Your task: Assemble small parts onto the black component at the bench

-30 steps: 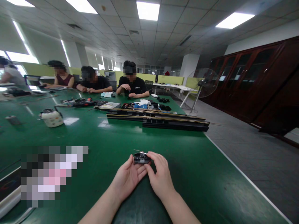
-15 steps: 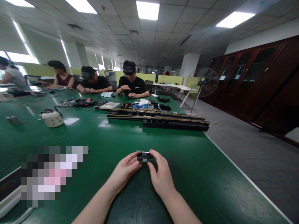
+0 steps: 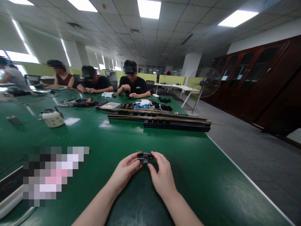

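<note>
A small black part (image 3: 145,158) with a thin rod or strip along its far edge and a grey patch on its near side is held above the green table. My left hand (image 3: 129,166) pinches its left end between thumb and fingers. On the other end, the fingers of my right hand (image 3: 162,171) touch the top corner, the thumb just below the near edge. Its exact kind is too small to make out. Fingertips hide both ends.
Long black rails (image 3: 176,126) with thin brass-coloured rods lie across the green table (image 3: 113,141) ahead. A white jug (image 3: 53,118) stands left, near a grey cylinder (image 3: 13,120). Tools (image 3: 80,103) lie further back. Several people sit at the far side. A blurred-out patch covers the near left.
The black part has tilted slightly in my fingers, so the bright strip at its far edge looks darker. Both hands stay almost in place.
</note>
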`<action>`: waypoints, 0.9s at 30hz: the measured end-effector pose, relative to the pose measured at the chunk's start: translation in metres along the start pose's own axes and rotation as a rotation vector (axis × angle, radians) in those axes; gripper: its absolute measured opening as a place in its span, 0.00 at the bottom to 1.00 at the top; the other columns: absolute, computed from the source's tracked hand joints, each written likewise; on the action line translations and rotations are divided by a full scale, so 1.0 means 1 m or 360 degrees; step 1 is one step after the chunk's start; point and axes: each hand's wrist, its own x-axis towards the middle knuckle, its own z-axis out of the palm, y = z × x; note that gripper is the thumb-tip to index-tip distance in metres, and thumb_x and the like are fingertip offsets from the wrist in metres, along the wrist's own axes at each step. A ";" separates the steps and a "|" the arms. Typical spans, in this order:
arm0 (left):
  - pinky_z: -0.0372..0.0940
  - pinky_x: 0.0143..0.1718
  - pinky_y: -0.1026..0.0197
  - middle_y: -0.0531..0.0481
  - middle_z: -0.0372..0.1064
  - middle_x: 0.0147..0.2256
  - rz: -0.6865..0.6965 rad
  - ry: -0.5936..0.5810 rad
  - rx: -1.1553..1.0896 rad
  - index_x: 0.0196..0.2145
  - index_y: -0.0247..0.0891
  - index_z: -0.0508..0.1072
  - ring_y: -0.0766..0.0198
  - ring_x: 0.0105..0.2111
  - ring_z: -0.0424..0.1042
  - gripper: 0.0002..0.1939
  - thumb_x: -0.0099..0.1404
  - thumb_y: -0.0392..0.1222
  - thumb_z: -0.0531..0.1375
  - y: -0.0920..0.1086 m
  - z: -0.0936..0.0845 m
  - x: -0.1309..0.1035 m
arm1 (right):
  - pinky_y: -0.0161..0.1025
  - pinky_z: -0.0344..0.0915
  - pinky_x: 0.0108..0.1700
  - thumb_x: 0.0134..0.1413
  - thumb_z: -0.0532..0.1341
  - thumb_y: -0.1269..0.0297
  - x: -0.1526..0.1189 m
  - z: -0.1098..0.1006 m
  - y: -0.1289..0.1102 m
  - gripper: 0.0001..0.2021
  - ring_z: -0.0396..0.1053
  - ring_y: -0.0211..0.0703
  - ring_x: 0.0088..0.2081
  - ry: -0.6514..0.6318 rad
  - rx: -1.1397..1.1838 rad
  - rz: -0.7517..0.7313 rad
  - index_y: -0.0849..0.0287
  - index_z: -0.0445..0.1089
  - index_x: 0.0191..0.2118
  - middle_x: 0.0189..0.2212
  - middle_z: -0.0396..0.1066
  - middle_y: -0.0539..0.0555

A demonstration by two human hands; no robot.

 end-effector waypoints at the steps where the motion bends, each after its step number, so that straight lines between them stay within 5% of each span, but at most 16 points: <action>1: 0.66 0.39 0.63 0.42 0.75 0.37 -0.0001 0.0002 0.0008 0.38 0.32 0.74 0.62 0.35 0.74 0.16 0.49 0.27 0.65 0.000 0.000 0.000 | 0.48 0.61 0.51 0.51 0.56 0.71 0.000 0.000 0.000 0.17 0.63 0.47 0.49 -0.0001 -0.0001 0.0001 0.58 0.63 0.49 0.46 0.67 0.57; 27: 0.71 0.33 0.65 0.40 0.76 0.35 -0.0121 -0.0036 -0.0129 0.37 0.30 0.72 0.63 0.30 0.75 0.09 0.57 0.26 0.57 -0.001 0.002 -0.001 | 0.46 0.61 0.50 0.50 0.57 0.71 0.000 -0.003 -0.003 0.18 0.64 0.46 0.48 -0.0033 0.0007 -0.0086 0.57 0.63 0.49 0.45 0.68 0.56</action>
